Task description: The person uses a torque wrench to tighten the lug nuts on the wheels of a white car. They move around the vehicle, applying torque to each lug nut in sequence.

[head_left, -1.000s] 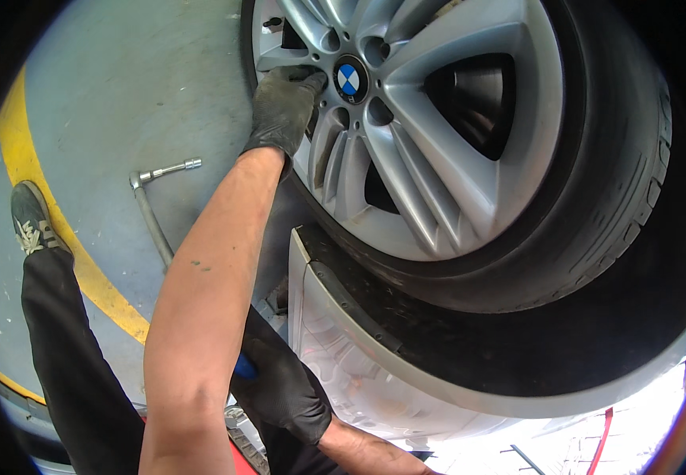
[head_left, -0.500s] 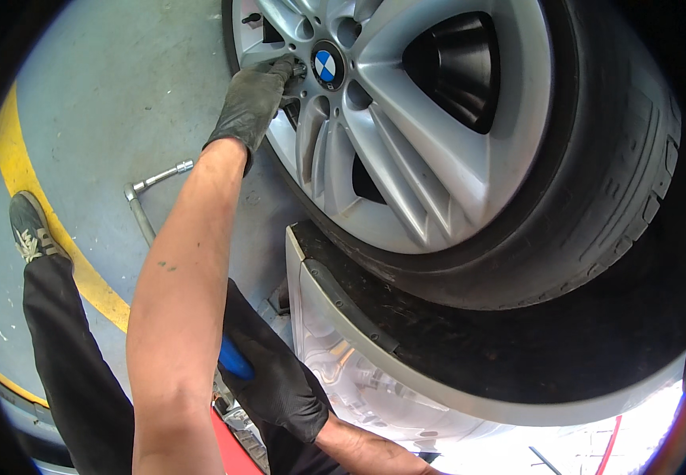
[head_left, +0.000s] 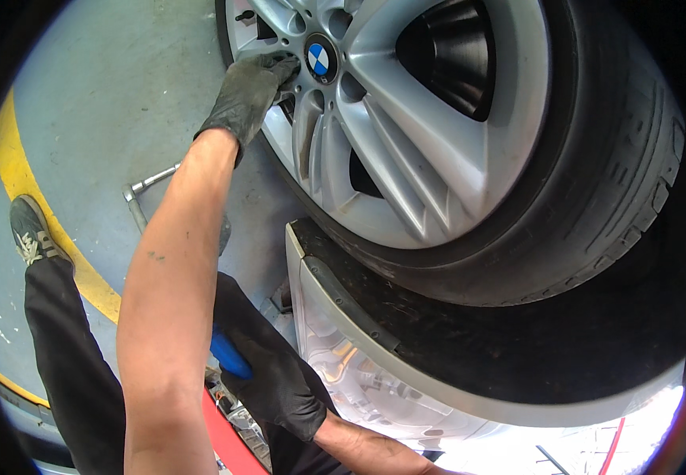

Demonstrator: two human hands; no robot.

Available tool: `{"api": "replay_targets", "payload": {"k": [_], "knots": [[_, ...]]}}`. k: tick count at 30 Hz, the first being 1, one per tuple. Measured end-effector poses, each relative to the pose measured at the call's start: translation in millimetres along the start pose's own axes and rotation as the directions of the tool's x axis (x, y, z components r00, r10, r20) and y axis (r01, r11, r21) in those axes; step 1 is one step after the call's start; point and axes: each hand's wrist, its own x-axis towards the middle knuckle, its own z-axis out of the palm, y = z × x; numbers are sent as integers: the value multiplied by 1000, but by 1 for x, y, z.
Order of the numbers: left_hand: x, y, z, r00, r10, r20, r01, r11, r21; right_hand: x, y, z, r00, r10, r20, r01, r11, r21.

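Observation:
My left hand [head_left: 248, 91], in a dark grey work glove, reaches up to a silver alloy wheel [head_left: 406, 174]. Its fingers are pinched together at a bolt hole beside the round blue-and-white centre cap [head_left: 319, 59]; whatever they grip is hidden behind them. Lower down, my right hand [head_left: 275, 384], gloved in black, is closed around a blue tool [head_left: 230, 356]. Only a piece of that tool shows past the glove and my left forearm, so its kind cannot be made out. A black tyre [head_left: 596, 182] surrounds the wheel.
A wheel wrench [head_left: 153, 180] with a metal socket end lies on the grey floor, partly behind my left forearm. A pale car body panel [head_left: 390, 368] curves below the tyre around a dark wheel arch [head_left: 469, 340]. Beside my legs is something red [head_left: 228, 443]. A yellow line [head_left: 81, 253] crosses the floor.
The view has shifted slightly, and my left forearm sits a little further left. My left hand stays at the same bolt hole; my right hand keeps hold of the blue tool.

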Motion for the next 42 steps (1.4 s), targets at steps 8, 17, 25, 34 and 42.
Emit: {"api": "replay_targets", "payload": {"k": [8,17,25,34,42], "knots": [[-1,-5,4,999,46,-12,-45,994,98,0,0,-2,998,35,54,-35,999,10],[-3,27,-44,998,-38,51,-5,753,658,14,4,23,970,50,239,-60,998,31],[-123,-12,-230,837,-163,-522,498,622,604,-56,-91,-87,745,469,474,-543,839,24],[-104,55,-133,968,-236,83,242,810,-535,-122,-90,-149,946,225,234,-185,966,-181],[-73,26,-100,953,-302,-24,214,728,-651,-108,-92,-157,949,274,155,-228,937,-265]]}}
